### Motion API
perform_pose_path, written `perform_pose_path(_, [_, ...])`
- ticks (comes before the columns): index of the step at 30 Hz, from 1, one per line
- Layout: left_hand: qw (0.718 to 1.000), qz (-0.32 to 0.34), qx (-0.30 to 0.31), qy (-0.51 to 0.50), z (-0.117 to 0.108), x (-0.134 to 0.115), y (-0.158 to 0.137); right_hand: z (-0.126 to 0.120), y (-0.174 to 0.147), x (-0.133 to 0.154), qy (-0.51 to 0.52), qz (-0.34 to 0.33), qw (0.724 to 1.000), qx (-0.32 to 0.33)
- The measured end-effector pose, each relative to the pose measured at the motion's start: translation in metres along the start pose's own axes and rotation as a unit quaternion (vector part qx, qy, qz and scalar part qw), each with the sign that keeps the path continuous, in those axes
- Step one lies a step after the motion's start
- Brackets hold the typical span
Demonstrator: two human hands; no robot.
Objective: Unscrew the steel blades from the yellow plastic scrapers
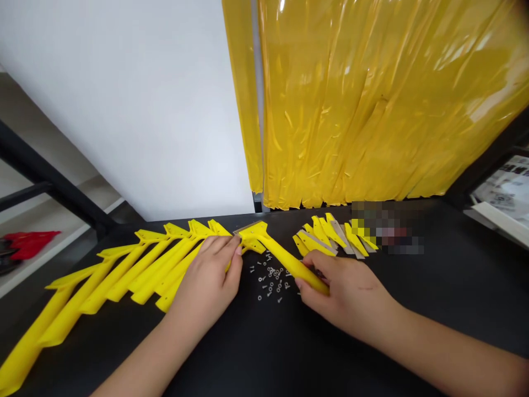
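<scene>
Here we are above the black bench [264, 347], and the bright-yellow plastic tool [285, 256], a long tapered handle with a flared, angled head, is up between our two hands! Our right hand [343, 278] has its fingers wrapped round the lower end of the handle, thumb on the near side; our left hand [212, 264] has thumb and fingertips pressed in at the head, right beside the thin grey flat plate [248, 226] along its far edge, though we can't tell exactly how much they cover there. We'd call it light and stiff, tough rather than fragile, perhaps a touch slippery on that smooth handle, so the thick lower end is the place for a firm hold, and the head wants a pinch by its sides, clear of an edge that may be sharp. The handle slants from the left fingers down into the right ones, passing just over the scattered small silver screws and nuts [274, 273]. To our left lies the overlapping row of matching yellow plastic handles [161, 266]; beyond the right fingers, the fan of flat yellow and grey pieces [316, 242] rests near the bench's back edge
</scene>
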State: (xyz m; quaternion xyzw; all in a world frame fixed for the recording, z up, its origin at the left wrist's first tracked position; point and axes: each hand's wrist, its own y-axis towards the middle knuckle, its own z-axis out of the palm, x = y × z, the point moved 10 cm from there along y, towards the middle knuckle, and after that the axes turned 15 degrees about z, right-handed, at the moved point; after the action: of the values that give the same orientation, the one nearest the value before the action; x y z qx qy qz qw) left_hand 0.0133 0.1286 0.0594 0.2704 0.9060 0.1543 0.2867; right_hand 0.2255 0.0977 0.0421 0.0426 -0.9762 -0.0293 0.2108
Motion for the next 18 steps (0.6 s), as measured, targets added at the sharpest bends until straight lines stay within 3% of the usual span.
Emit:
perform_pose_path(3, [0.991,-0.023,-0.038,-0.130,0.007,-0.015,-0.007,0.003,-0.011,0.008,0.000,-0.022,1.000,-0.014])
perform_pose_path(5, [0.969,-0.051,-0.032,-0.241,0.022,-0.025,-0.010,0.008,-0.020,0.019,0.004,-0.058,0.998,-0.008])
perform_pose_path(6, [0.915,-0.115,-0.067,-0.382,0.031,-0.021,-0.015,0.010,-0.025,0.025,0.009,-0.082,0.997,0.000])
perform_pose_path(8, [0.808,-0.201,-0.117,-0.541,0.045,-0.019,-0.023,0.010,-0.035,0.037,0.027,-0.135,0.990,0.009])
perform_pose_path(9, [0.763,-0.237,-0.133,-0.586,0.051,-0.018,-0.026,0.006,-0.038,0.041,0.046,-0.155,0.987,0.007])
perform_pose_path(10, [0.741,-0.260,-0.136,-0.604,0.054,-0.018,-0.029,-0.001,-0.040,0.044,0.075,-0.171,0.982,0.005])
perform_pose_path(14, [0.711,-0.307,-0.098,-0.626,0.060,-0.019,-0.037,-0.046,-0.032,0.044,0.208,-0.197,0.958,-0.024])
perform_pose_path(18, [0.676,-0.330,-0.037,-0.658,0.073,-0.026,-0.046,-0.098,-0.020,0.053,0.182,-0.213,0.951,-0.133])
